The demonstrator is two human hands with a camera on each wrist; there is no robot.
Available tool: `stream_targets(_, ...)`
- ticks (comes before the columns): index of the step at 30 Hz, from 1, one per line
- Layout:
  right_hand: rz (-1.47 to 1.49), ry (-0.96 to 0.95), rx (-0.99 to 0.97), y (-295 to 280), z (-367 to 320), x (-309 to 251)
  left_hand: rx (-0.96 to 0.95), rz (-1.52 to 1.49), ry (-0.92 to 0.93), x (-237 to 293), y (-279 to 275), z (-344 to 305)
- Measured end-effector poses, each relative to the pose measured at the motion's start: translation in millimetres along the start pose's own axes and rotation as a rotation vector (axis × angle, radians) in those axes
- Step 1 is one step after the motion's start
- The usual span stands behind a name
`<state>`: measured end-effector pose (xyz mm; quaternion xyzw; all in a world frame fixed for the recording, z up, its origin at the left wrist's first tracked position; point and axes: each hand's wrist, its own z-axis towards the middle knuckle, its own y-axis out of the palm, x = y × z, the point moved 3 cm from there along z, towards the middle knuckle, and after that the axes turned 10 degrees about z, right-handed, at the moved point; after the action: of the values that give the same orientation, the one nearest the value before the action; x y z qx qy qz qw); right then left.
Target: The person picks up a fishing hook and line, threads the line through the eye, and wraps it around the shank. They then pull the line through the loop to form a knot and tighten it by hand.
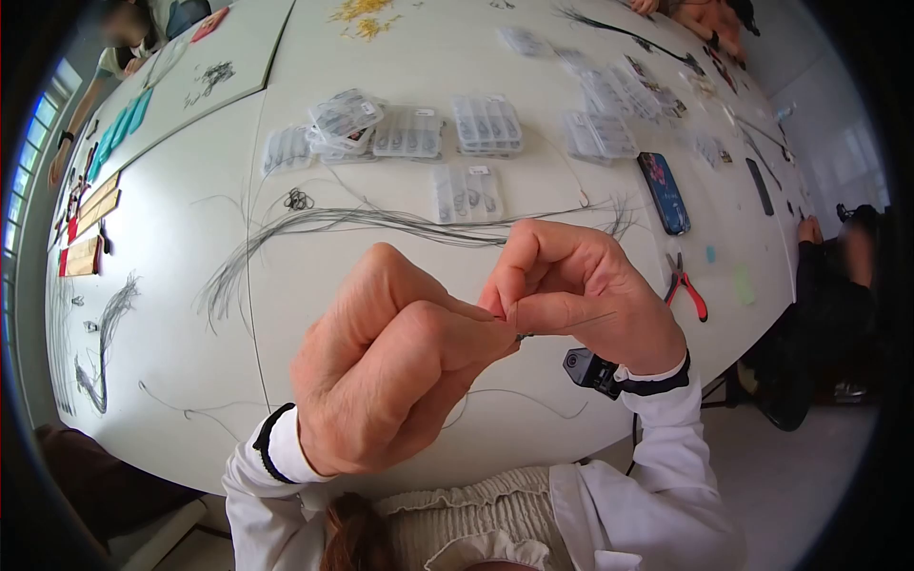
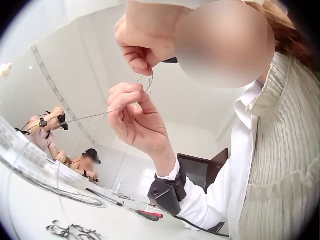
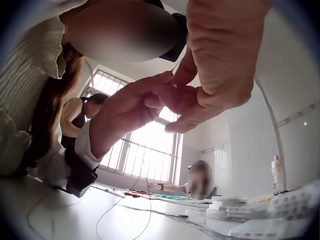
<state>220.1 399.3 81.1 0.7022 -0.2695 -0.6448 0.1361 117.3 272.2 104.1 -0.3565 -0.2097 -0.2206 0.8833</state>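
Note:
Both hands meet close in front of the chest, over the table. My left hand [image 1: 390,362] has its fingers curled, with thumb and fingertips pinching a thin grey line. My right hand [image 1: 590,295] pinches the same line between thumb and index finger, right beside the left fingertips. In the left wrist view the thin line [image 2: 95,115] trails away from the right fingers, and a small bend of it spans the gap between the hands. The right wrist view has the fingertips overlapping, which hides the exact pinch point.
A bundle of dark strands [image 1: 381,221] lies across the table beyond the hands. Behind it stand clear compartment boxes [image 1: 407,133]. Red-handled pliers [image 1: 684,285] and a phone [image 1: 663,193] lie to the right. Other people sit around the table.

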Motion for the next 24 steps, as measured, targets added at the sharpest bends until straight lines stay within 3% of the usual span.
stream_targets(1, -0.002, 0.003, -0.003, 0, 0, -1, 0.004, 0.002, -0.003, 0, 0, 0)
stream_targets(3, 0.067, 0.220, -0.073, 3, -1, 2, 0.028, -0.015, -0.030, -2, 0, -2)
stream_targets(5, 0.039, 0.219, -0.042, 11, -3, -3, 0.032, 0.064, 0.005, -1, 0, -1)
stream_targets(8, -0.015, 0.167, -0.007, 12, -5, -7, 0.015, 0.213, 0.061, 2, 0, -2)
stream_targets(10, -0.207, -0.116, 0.179, 10, -6, -10, -0.004, 0.283, 0.080, 4, 2, -3)
stream_targets(13, -0.339, -0.213, 0.171, 7, -11, -7, 0.031, 0.252, 0.114, 2, 9, -5)
stream_targets(15, -0.404, -0.263, 0.166, 7, -12, -7, 0.162, 0.247, 0.282, 0, 11, -6)
stream_targets(19, -0.394, -0.292, 0.191, 9, -15, -9, 0.140, 0.241, 0.304, 3, 11, -6)
stream_targets(21, -0.381, -0.280, 0.217, 10, -16, -10, 0.037, 0.245, 0.089, 8, 8, -5)
stream_targets(24, -0.399, -0.260, 0.236, 12, -17, -10, -0.039, 0.198, -0.015, 3, 4, -1)
